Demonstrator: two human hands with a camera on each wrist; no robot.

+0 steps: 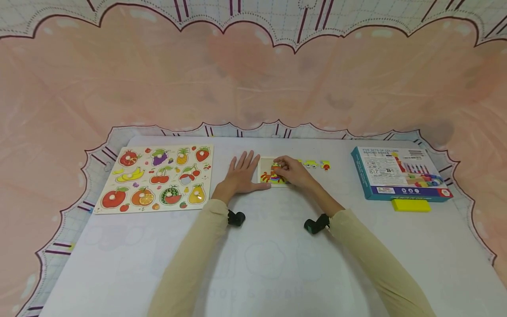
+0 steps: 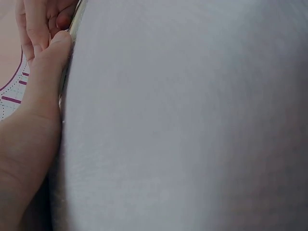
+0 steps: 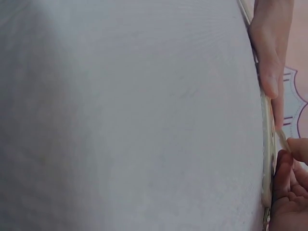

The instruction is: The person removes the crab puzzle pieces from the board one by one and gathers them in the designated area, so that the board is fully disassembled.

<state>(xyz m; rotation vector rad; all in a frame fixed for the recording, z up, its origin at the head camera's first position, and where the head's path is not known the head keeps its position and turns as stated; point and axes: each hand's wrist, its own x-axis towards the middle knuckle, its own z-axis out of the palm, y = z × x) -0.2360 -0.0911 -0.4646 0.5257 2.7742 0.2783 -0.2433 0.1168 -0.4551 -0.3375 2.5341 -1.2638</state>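
Note:
A small wooden puzzle tray (image 1: 264,164) lies near the middle of the white table, with red, yellow and purple pieces in its lower part. My left hand (image 1: 240,176) lies spread beside it, thumb along the tray's lower left corner. Over the tray's right half, my right hand (image 1: 294,171) pinches a thin puzzle piece (image 3: 283,140) between thumb and fingers, tilted above the tray. Its picture is mostly hidden by the fingers. Loose yellow-green puzzle pieces (image 1: 311,164) lie just right of the right hand, one with red on it.
A large fruit peg board (image 1: 148,167) is at the left of the table (image 1: 269,264). To the right sits a teal-edged toy box (image 1: 400,174), with a yellow block (image 1: 411,205) at its front edge. A patterned cloth (image 1: 237,88) rises behind the table.

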